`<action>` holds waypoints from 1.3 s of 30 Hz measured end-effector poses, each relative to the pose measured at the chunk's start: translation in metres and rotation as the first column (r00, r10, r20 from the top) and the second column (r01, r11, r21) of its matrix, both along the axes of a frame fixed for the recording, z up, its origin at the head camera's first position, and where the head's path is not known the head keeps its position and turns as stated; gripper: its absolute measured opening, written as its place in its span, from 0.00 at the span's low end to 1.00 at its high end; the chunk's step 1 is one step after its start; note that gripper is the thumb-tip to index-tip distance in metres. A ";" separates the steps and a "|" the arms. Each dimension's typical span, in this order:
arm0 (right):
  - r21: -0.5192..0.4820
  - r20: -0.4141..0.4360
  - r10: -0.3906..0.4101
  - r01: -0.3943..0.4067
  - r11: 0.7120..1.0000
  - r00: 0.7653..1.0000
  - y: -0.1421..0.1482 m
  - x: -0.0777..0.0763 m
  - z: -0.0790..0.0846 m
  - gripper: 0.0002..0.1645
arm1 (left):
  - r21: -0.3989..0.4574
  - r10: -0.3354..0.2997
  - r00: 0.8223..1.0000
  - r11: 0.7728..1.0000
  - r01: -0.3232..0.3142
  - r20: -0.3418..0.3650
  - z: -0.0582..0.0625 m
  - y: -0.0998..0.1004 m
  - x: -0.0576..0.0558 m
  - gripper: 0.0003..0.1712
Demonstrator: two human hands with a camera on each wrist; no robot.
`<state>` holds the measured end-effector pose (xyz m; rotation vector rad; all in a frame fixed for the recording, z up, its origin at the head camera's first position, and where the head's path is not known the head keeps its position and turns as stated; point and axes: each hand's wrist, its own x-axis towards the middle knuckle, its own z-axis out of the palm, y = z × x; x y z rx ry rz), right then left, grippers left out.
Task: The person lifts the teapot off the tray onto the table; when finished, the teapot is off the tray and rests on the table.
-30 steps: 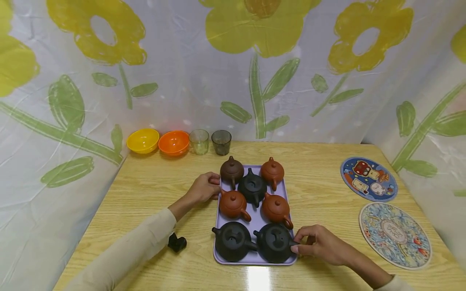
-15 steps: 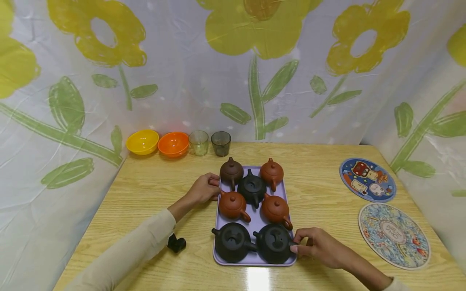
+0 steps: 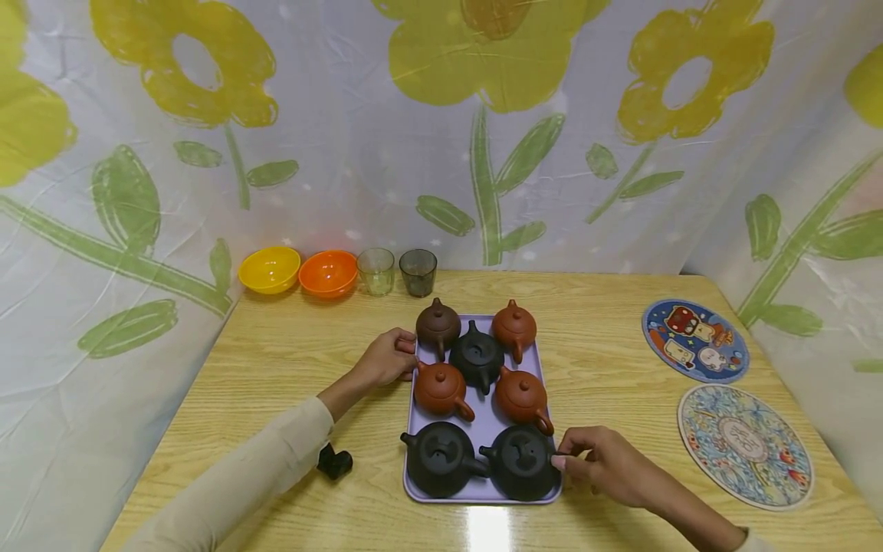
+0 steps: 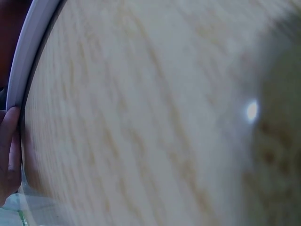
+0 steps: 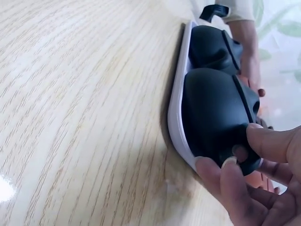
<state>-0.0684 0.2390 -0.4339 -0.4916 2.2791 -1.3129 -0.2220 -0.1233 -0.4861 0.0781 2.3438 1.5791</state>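
Note:
A lavender tray (image 3: 486,418) lies on the table, carrying several teapots. My left hand (image 3: 382,359) holds the tray's left rim near the back; in the left wrist view its fingers (image 4: 14,150) lie against that rim. With thumb and fingertips, my right hand (image 3: 607,469) pinches the handle of the front-right black teapot (image 3: 522,462), which sits in the tray's corner. Beside it is another black teapot (image 3: 438,458). Farther back stand reddish-brown teapots (image 3: 440,389), a black one (image 3: 476,354) in the middle and a dark brown one (image 3: 438,328) at the back left.
Along the back left stand a yellow bowl (image 3: 270,271), an orange bowl (image 3: 329,274), a greenish glass (image 3: 376,272) and a dark glass (image 3: 418,273). Two round mats, one blue (image 3: 697,341) and one floral (image 3: 746,446), lie at right. A small black object (image 3: 335,462) sits beside my left sleeve.
My right thumb and fingers have shifted slightly at the black teapot's handle, covering more of it. The left hand, the tray and the other teapots stay in place.

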 end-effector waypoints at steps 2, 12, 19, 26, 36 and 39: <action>-0.014 0.024 -0.004 0.005 1.000 1.000 0.001 -0.001 0.000 0.10 | -0.002 0.002 1.000 1.000 -0.002 0.004 0.000 0.000 0.000 0.26; -0.009 0.101 -0.015 0.016 1.000 0.995 0.010 -0.002 0.008 0.11 | 0.012 0.010 1.000 1.000 -0.010 0.013 -0.002 0.001 0.000 0.26; -0.062 0.119 0.018 -0.010 0.998 0.993 0.019 -0.007 0.018 0.10 | 0.016 0.018 1.000 1.000 -0.018 0.018 -0.004 0.001 -0.001 0.26; -0.040 0.131 0.026 -0.021 0.999 0.991 0.029 -0.016 0.034 0.12 | 0.016 0.019 1.000 1.000 -0.019 0.022 -0.003 0.002 -0.001 0.26; -0.016 0.101 -0.032 0.033 0.999 0.994 0.042 -0.034 0.050 0.13 | 0.001 0.019 1.000 1.000 -0.019 0.021 -0.001 0.001 -0.002 0.27; -0.013 0.096 -0.046 0.048 0.999 0.994 0.044 -0.039 0.052 0.14 | 0.001 0.024 0.999 1.000 -0.024 0.023 0.000 0.002 -0.002 0.27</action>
